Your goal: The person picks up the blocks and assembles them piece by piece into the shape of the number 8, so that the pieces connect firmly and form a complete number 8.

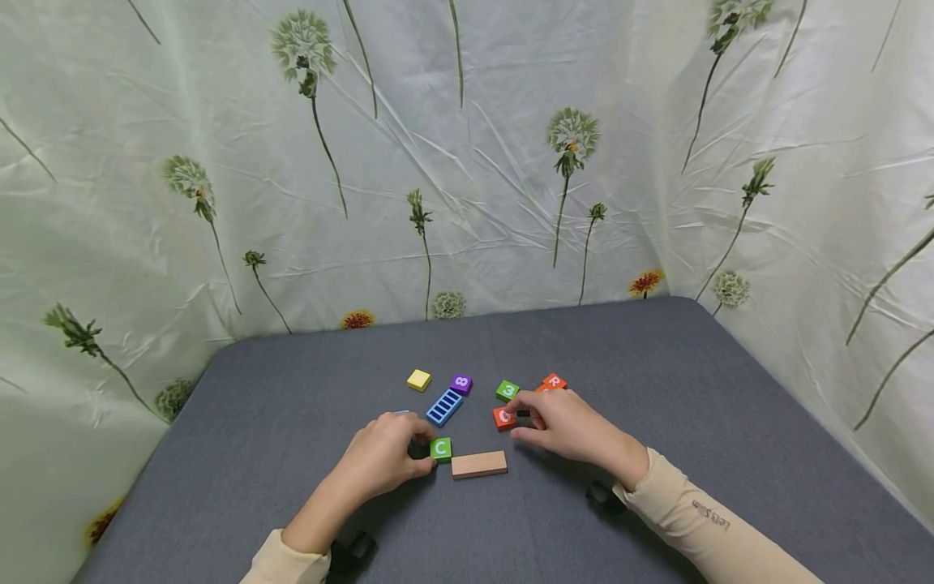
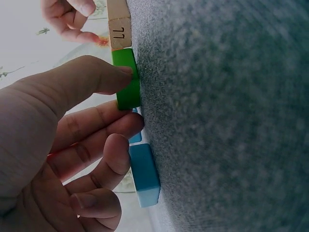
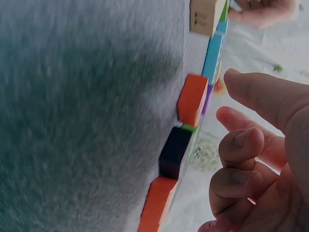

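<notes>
My left hand (image 1: pixel 387 456) pinches a green block marked C (image 1: pixel 441 449) between thumb and fingers, and the block rests on the table. Against its right side lies a plain wooden block (image 1: pixel 478 465). A light blue block (image 2: pixel 145 174) sits by the curled outer fingers of the left hand. My right hand (image 1: pixel 567 422) hovers with thumb and index finger apart beside a red block with a white character (image 1: pixel 503 418); the right wrist view shows nothing between them. Close to that red block is a black block (image 3: pixel 175 152), mostly covered by the hand in the head view.
Further back lie a yellow block (image 1: pixel 419 380), a purple block marked 8 (image 1: pixel 461 384), a blue slotted block (image 1: pixel 444 408), a green block marked 3 (image 1: pixel 507 391) and a red block marked R (image 1: pixel 554 381). Flower-printed cloth (image 1: pixel 467 162) hangs behind the grey table (image 1: pixel 292 381).
</notes>
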Motion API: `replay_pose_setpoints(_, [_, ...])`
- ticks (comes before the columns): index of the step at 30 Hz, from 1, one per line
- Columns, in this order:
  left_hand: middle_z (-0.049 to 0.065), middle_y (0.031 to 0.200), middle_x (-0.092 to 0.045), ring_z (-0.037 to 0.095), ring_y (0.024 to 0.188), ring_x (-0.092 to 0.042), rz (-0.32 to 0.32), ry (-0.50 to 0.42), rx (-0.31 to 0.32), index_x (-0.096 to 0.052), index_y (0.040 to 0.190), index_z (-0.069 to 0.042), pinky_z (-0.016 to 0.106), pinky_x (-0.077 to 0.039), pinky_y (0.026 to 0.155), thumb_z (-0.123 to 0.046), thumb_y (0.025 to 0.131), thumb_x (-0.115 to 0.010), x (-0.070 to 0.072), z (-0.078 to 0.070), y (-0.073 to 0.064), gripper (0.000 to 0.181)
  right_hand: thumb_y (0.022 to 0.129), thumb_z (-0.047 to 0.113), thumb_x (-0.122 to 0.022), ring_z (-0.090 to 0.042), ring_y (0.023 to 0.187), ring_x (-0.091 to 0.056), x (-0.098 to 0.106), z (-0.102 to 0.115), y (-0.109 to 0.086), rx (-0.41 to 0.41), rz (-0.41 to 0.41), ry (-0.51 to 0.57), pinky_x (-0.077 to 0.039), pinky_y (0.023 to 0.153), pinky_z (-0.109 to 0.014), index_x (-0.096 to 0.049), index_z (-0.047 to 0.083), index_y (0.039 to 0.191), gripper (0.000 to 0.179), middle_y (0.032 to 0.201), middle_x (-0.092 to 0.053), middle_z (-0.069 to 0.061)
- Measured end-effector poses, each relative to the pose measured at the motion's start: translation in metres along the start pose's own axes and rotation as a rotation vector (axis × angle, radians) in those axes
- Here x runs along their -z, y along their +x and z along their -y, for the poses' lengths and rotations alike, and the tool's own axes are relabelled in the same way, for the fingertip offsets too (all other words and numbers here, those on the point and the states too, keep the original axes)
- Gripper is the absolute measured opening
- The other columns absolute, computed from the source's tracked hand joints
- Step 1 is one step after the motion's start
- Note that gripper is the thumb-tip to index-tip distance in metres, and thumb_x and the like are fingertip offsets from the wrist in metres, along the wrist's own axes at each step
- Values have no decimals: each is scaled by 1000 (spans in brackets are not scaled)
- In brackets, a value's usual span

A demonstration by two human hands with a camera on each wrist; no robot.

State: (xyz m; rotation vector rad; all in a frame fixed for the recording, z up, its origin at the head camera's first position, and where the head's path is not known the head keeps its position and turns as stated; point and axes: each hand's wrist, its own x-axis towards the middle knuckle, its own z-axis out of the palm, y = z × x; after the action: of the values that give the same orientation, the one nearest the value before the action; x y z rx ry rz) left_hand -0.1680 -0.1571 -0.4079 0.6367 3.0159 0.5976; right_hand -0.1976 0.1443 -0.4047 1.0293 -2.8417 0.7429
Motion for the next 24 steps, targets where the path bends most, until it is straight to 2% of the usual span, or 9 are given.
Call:
replay_pose_setpoints(5, [-10,89,-71,9,82,-62,7,-3,7,-80,93,-21,40,-53,67,-21,80,-94,0,0,0,19,97,20,-81,4,60,-39,1,-10,4,-49,22,116,-37,61,-20,-75,10,116,23,65,-44,13])
replay_pose_setpoints(10, [-9,90,-71,10,81,-61,16,-18,12,-80,93,-21,41,-53,67,-21,81,-94,1,0,0,18,96,18,-82,3,59,-40,-1,-18,6,-60,18,194,-37,60,-19,-75,8,116,24,65,-44,13])
replay_pose_setpoints(18, [-8,90,-71,9,80,-61,11,-27,11,-81,94,-20,40,-53,68,-21,80,-94,0,1,0,19,94,21,-85,2,58,-41,-4,-24,12,-114,20,251,-39,62,-21,-76,7,116,28,64,-45,12])
replay_pose_setpoints(24, [-8,91,-72,9,81,-62,14,-33,15,-81,95,-20,40,-54,69,-21,80,-94,0,1,0,20,93,20,-84,-1,55,-35,-7,-24,16,-169,36,282,-34,58,-20,-76,7,118,29,59,-39,12])
